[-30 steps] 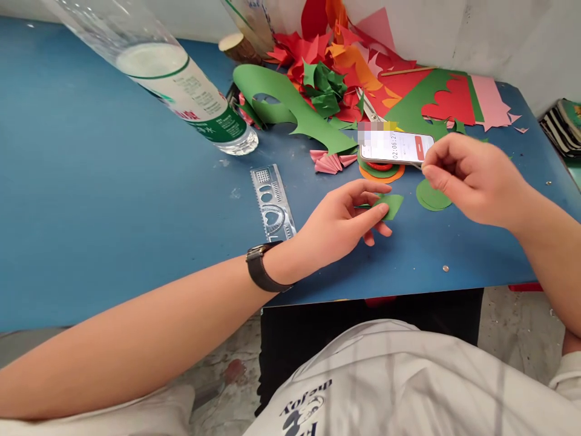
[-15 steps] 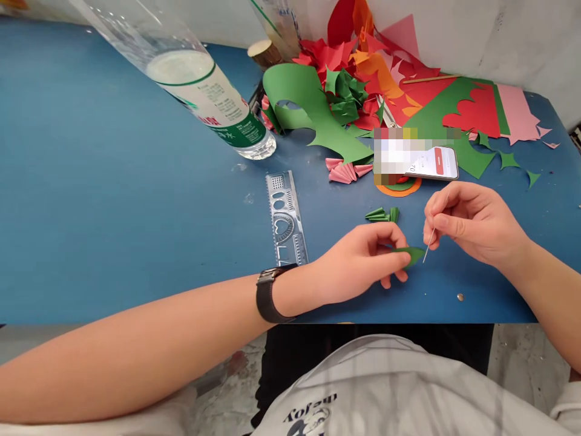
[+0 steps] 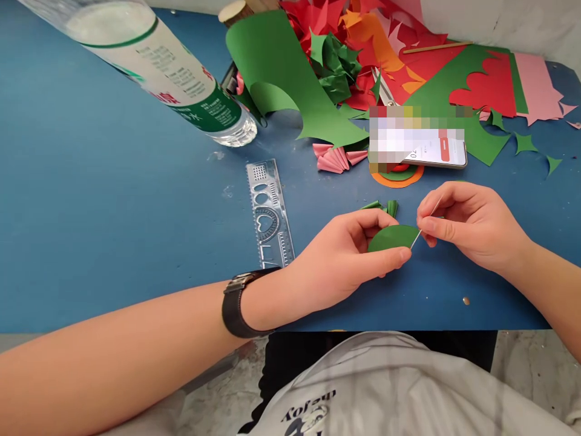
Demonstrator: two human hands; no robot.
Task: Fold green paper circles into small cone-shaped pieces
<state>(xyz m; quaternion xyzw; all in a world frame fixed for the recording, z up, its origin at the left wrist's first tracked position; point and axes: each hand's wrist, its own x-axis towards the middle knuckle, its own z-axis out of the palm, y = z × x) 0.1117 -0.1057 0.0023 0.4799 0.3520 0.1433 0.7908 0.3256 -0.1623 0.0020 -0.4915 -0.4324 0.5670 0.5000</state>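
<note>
My left hand (image 3: 342, 257) is closed on a leaf-shaped piece of green paper (image 3: 393, 237), its thumb along the near edge. Between the thumb and fingers of my right hand (image 3: 467, 227) is a thin pale stick (image 3: 426, 221), slanting down so that its lower end meets the paper's right tip. Rolled green paper pieces (image 3: 391, 208) lie on the table just beyond my left hand, which partly hides them. Farther back are folded pink paper pieces (image 3: 336, 158).
A clear plastic ruler (image 3: 270, 212) lies left of my hands, behind it a large water bottle (image 3: 195, 91). A phone (image 3: 436, 154), partly blurred out, rests on round paper pieces. Scissors (image 3: 385, 89) and red, orange, green and pink paper scraps (image 3: 342, 69) fill the back.
My hands have come together, and the stick now touches the green paper's tip. More of the paper shows, turned flatter toward me. The camera view has shifted slightly.
</note>
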